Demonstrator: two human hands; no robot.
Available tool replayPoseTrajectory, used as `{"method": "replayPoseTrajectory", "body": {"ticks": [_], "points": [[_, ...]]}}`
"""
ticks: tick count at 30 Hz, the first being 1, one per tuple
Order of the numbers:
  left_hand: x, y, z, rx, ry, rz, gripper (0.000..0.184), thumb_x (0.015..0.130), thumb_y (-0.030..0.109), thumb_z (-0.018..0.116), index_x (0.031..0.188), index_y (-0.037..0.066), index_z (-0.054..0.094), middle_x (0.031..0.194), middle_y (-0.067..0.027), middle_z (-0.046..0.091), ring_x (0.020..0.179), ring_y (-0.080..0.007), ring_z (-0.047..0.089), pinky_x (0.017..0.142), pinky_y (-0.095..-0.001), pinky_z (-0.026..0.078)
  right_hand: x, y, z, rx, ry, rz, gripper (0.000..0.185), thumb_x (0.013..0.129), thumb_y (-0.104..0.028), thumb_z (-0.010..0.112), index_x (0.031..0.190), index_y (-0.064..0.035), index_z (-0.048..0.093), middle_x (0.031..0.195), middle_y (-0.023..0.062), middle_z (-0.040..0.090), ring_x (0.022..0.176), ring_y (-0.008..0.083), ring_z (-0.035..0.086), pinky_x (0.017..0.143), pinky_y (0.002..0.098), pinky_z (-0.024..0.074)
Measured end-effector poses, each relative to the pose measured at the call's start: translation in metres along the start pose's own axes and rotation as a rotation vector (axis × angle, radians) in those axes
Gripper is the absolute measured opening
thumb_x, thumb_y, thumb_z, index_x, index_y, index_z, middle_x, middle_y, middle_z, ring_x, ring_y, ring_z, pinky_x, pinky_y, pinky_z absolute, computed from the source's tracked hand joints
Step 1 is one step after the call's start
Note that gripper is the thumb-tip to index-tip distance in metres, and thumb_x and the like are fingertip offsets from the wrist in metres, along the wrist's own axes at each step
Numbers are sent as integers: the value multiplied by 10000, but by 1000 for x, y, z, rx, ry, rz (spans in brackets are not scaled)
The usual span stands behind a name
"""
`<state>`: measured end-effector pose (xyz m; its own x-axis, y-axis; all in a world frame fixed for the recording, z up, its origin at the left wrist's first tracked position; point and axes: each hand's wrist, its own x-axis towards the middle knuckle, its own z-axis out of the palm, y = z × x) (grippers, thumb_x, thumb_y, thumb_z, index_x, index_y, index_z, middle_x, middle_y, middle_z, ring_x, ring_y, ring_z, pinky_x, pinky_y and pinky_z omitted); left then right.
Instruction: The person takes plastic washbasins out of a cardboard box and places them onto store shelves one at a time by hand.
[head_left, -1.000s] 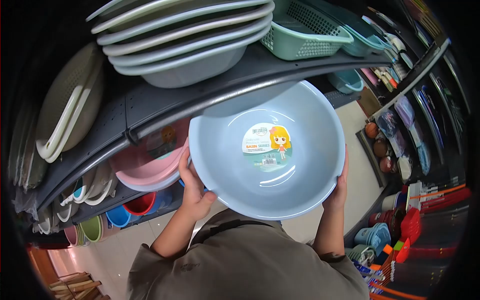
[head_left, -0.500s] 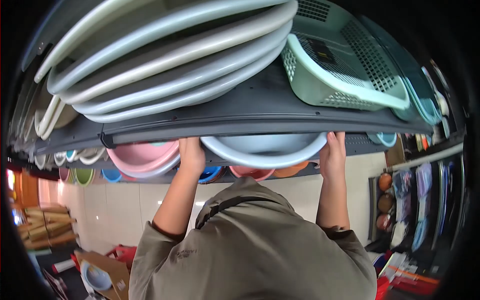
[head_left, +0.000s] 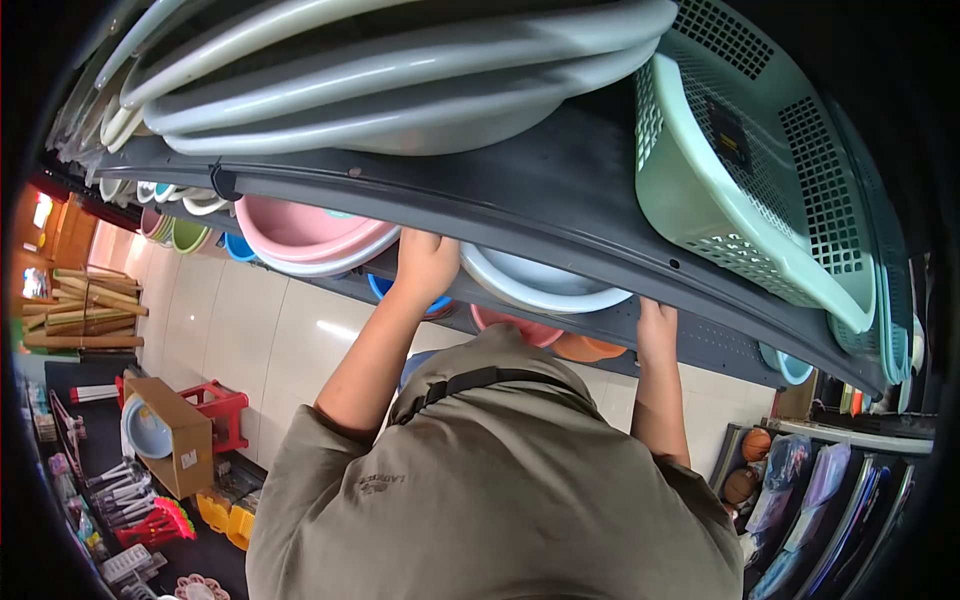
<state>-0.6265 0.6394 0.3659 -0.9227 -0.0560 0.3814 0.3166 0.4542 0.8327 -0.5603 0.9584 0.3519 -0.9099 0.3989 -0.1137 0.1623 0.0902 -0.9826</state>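
Observation:
A light-blue basin [head_left: 545, 287] sits under the front edge of the grey upper shelf, which hides its back part. My left hand [head_left: 428, 262] is closed at the basin's left side, between it and a pink basin [head_left: 300, 238]. At the other end my right hand [head_left: 657, 325] grips by the right side of the rim. The shelf lip covers the fingertips of both hands. The pink basin rests on another pale basin to the left.
Large pale basins [head_left: 420, 95] are stacked on the upper shelf [head_left: 520, 160], beside a mint-green perforated basket [head_left: 740, 190]. Lower down are a red basin [head_left: 515, 325] and an orange one [head_left: 590, 347]. A cardboard box [head_left: 185, 440] and a red stool [head_left: 222, 412] stand behind on the left.
The light-blue basin has gone farther in under the upper shelf, with both hands still at its sides. The view has tilted, so the shelf now slopes down to the right.

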Motion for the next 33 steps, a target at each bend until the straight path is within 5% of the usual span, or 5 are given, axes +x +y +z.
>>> {"method": "replayPoseTrajectory", "body": {"ticks": [11,19,23,29,33], "points": [[-36,-23,-41,-155,-199,-152,427,914,158,493,1284,-37,405,1256,-207,471,1114,-309,499,972,-365,365,-28,23,9,133,-12,12,528,969,-352,424,1379,-38,312,1371,115,386,1088,217,527,904,361,415],[-180,-132,-146,-240,-417,-638,299,936,195,479,1143,-10,548,900,-107,651,813,-178,625,751,-318,489,-126,83,70,-166,-39,-6,408,970,-283,460,1278,-22,405,1134,83,535,784,123,574,642,223,444],[-370,-262,-217,570,-640,-877,473,838,372,547,1128,-2,574,1055,-226,624,996,-388,589,865,-422,467,-192,88,151,-178,-435,-95,340,961,-201,469,1246,-24,419,1128,79,537,761,119,573,659,235,442],[-666,-308,-305,477,-716,-1250,441,838,341,508,1011,-40,644,1078,-270,601,1056,-399,558,921,-423,439,-250,103,257,-323,-1188,-19,358,908,-109,540,1249,-40,454,1208,72,509,862,112,560,742,256,460],[-764,-238,-302,185,-179,-1692,419,847,319,475,1044,-14,635,1123,-254,587,1049,-401,560,925,-417,436,-297,61,346,-397,-1634,-224,353,867,-91,598,1212,-52,532,1210,80,510,968,153,551,790,264,461]]}}
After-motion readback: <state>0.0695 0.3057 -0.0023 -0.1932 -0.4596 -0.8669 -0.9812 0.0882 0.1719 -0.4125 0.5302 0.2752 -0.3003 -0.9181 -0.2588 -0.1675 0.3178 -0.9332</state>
